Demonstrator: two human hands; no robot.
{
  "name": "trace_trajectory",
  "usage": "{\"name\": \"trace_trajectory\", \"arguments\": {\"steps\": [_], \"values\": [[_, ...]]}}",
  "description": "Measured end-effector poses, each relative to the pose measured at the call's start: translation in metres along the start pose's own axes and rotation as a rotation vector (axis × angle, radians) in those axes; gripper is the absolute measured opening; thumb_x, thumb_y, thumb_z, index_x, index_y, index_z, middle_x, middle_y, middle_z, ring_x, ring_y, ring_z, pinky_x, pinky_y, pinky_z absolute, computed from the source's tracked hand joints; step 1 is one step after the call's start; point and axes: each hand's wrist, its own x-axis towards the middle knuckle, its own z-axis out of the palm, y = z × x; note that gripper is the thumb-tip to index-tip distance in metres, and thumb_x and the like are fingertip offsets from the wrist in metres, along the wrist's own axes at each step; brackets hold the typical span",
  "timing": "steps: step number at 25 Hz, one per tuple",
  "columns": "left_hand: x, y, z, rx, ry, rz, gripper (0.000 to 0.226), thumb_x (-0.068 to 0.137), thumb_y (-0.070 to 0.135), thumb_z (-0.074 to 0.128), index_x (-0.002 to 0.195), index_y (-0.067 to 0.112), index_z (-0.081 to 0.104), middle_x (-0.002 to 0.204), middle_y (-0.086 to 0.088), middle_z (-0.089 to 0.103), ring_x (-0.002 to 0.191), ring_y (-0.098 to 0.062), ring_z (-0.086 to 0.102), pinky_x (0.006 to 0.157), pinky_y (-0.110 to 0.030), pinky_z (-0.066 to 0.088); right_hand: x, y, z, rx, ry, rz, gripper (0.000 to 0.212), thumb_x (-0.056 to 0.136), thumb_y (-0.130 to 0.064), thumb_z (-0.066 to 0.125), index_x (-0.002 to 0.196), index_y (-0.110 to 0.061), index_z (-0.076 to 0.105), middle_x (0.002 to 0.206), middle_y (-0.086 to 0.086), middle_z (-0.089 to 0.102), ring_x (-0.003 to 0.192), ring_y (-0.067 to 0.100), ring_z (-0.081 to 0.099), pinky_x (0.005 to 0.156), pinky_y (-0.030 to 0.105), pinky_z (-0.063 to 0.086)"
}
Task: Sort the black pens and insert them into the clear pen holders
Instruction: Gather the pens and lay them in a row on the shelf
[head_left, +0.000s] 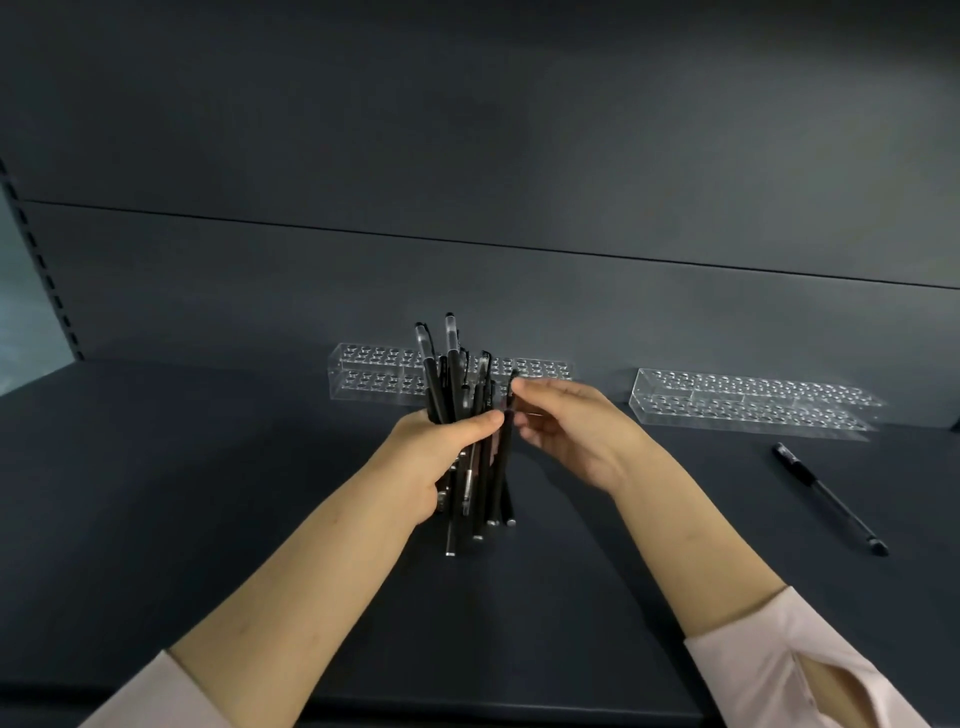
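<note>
My left hand (434, 457) grips an upright bundle of several black pens (467, 415) above the middle of the dark shelf. My right hand (566, 431) pinches one black pen (506, 452) at the bundle's right side, near its top. Behind the bundle stands a clear pen holder (374, 379) with rows of holes, partly hidden by the pens. A second clear pen holder (753, 400) stands at the back right. Both holders show no pens in them. One loose black pen (831, 499) lies on the shelf at the right.
The dark shelf surface (208, 493) ends at a front edge near the bottom of the view. A dark back panel (467, 208) rises behind the holders. A slotted upright (41, 265) runs along the left side.
</note>
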Motion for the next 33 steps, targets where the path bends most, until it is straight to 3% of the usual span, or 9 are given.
{"name": "trace_trajectory", "arguments": {"steps": [3,6,11,16,19,22,25,29,33], "values": [[0.001,0.000,-0.003,-0.079,-0.031,-0.032,0.019,0.083,0.021,0.075,0.098,0.009,0.073,0.091,-0.002,0.077,0.081,-0.011,0.073,0.076,-0.032,0.058,0.005,-0.007,-0.012,0.046,0.074,-0.023,0.006,0.090,-0.012,0.065,0.086,-0.010,0.061,0.077,0.005,0.068,0.064,0.011,0.061,0.059,0.019,0.053],[0.002,0.001,-0.009,-0.184,-0.065,-0.126,0.016,0.086,0.016,0.072,0.098,0.005,0.071,0.093,-0.005,0.077,0.076,-0.009,0.073,0.060,-0.022,0.057,0.011,0.002,-0.021,-0.235,0.131,0.044,0.011,0.086,-0.013,0.070,0.081,-0.008,0.062,0.072,0.004,0.062,0.058,0.009,0.058,0.054,0.016,0.053],[0.006,0.001,-0.014,-0.177,-0.102,-0.163,0.013,0.090,0.005,0.064,0.101,0.001,0.071,0.099,-0.008,0.076,0.088,-0.015,0.071,0.074,-0.027,0.057,0.025,0.023,-0.012,-0.607,0.197,0.072,0.018,0.081,-0.015,0.077,0.080,-0.002,0.065,0.062,0.006,0.063,0.047,0.012,0.059,0.059,0.022,0.058],[0.010,-0.001,-0.017,-0.117,-0.084,-0.174,0.013,0.086,0.012,0.071,0.097,0.007,0.073,0.093,-0.007,0.077,0.082,-0.015,0.072,0.067,-0.030,0.057,0.032,0.026,-0.006,-0.707,0.248,0.026,0.030,0.081,-0.022,0.077,0.097,0.001,0.067,0.066,0.005,0.067,0.046,0.011,0.063,0.058,0.019,0.054],[0.011,-0.002,-0.018,-0.095,-0.043,-0.156,0.016,0.083,0.016,0.074,0.098,0.009,0.075,0.095,-0.006,0.077,0.083,-0.016,0.072,0.067,-0.030,0.056,0.033,0.029,-0.008,-0.634,0.232,0.006,0.026,0.083,-0.020,0.075,0.091,0.002,0.066,0.065,0.006,0.065,0.049,0.013,0.063,0.066,0.027,0.059],[0.010,-0.004,-0.018,-0.071,-0.007,-0.139,0.028,0.079,0.020,0.078,0.105,0.012,0.074,0.102,-0.006,0.075,0.090,-0.019,0.070,0.070,-0.033,0.055,0.028,0.028,-0.008,-0.506,0.191,-0.050,0.020,0.088,-0.020,0.069,0.080,-0.002,0.066,0.069,0.007,0.064,0.054,0.012,0.057,0.054,0.022,0.053],[0.009,-0.005,-0.017,-0.064,0.006,-0.139,0.033,0.077,0.022,0.080,0.108,0.013,0.073,0.103,-0.005,0.074,0.093,-0.021,0.069,0.074,-0.036,0.055,0.021,0.019,-0.005,-0.434,0.107,-0.123,0.025,0.091,-0.027,0.065,0.085,-0.004,0.072,0.072,0.002,0.066,0.060,0.008,0.055,0.054,0.019,0.048],[0.007,-0.007,-0.014,-0.067,-0.024,-0.109,0.030,0.078,0.021,0.079,0.106,0.012,0.074,0.096,-0.004,0.076,0.085,-0.019,0.073,0.069,-0.033,0.057,0.014,0.015,0.001,-0.253,-0.068,-0.035,0.005,0.087,-0.013,0.069,0.090,-0.010,0.071,0.073,0.000,0.065,0.061,0.007,0.055,0.058,0.020,0.047],[0.008,-0.007,-0.012,-0.071,-0.015,-0.086,0.024,0.081,0.022,0.077,0.103,0.013,0.073,0.093,-0.004,0.076,0.083,-0.019,0.072,0.069,-0.033,0.057,0.015,0.012,0.001,-0.068,-0.024,0.037,0.003,0.088,-0.004,0.065,0.087,-0.007,0.065,0.068,0.002,0.062,0.057,0.009,0.057,0.053,0.017,0.049]]}}
